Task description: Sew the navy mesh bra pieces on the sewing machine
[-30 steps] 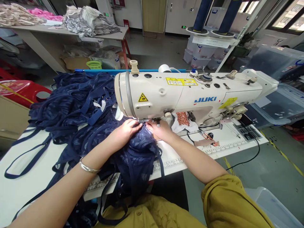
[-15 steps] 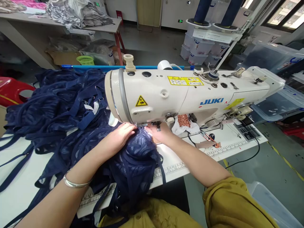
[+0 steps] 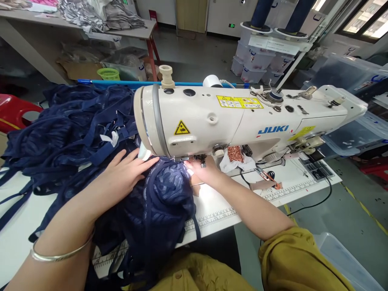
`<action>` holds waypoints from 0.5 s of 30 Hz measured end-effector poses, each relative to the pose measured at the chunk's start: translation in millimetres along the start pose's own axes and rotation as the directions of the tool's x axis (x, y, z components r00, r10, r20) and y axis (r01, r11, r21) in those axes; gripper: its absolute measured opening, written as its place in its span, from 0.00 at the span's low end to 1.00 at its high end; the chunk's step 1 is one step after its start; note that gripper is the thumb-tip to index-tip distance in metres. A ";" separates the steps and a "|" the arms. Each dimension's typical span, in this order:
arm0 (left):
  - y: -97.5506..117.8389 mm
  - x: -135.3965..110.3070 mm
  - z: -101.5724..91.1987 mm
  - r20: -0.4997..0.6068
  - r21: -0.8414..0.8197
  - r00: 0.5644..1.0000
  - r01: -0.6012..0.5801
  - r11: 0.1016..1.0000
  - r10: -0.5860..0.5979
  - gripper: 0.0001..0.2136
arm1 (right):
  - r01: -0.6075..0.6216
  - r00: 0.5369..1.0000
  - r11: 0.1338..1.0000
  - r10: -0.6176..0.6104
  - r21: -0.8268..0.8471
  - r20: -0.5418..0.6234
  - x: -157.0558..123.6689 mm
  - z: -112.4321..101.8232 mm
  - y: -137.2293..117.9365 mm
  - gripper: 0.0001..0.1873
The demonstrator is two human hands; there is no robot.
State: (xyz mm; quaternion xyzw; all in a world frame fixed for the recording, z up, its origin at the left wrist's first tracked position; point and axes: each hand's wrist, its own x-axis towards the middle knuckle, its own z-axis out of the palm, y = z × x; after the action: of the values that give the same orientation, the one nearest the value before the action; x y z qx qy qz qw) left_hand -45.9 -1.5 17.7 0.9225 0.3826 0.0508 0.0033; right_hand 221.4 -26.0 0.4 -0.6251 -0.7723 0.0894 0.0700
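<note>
- Fingers of the left hand (image 3: 123,173) are spread apart over dark blue cloth, the index finger reaching right; those of the right hand (image 3: 206,169) are partly hidden by the needle parts, so whether they pinch the cloth cannot be told.
- Across the middle stands the white sewing machine (image 3: 200,117), its head over the work and blocking the view behind it.
- Left and far, a heap of blue garments (image 3: 66,125) crowds the table (image 3: 212,198), close to the left hand; a pale scrap (image 3: 110,138) lies on it.
- Right of the right hand sit a white cloth (image 3: 242,165) with a copper-coloured patch and, beyond it, small scissors (image 3: 263,174).
- Farther off are a red stool (image 3: 13,107) at the left, a green basket (image 3: 108,73) and two thread cones (image 3: 262,14).
- Beneath the machine's head and between the hands lies the blue bra (image 3: 169,186), its rounded cup bulging upward.
- Its long axis runs from the needle toward the near edge, where the lower part droops over a printed ruler (image 3: 209,220).
- Both forearms reach in from the near side: the left, with a bangle (image 3: 57,257), slants far and right, palm down; the right, its sleeve (image 3: 291,258) pushed up, slants far and left.
</note>
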 end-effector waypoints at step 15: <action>28.2 31.3 23.8 0.075 -0.069 0.993 -0.084 0.994 0.089 0.25 | 0.008 0.999 1.000 -0.008 -0.001 0.042 -4.7 -9.9 -3.2 0.21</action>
State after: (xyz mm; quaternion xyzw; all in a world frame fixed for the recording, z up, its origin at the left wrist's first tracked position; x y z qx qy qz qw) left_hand -1.7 1.4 -1.9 0.9389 0.3401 0.0275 0.0461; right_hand 221.5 -30.8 10.8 -0.6198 -0.7763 0.1017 0.0535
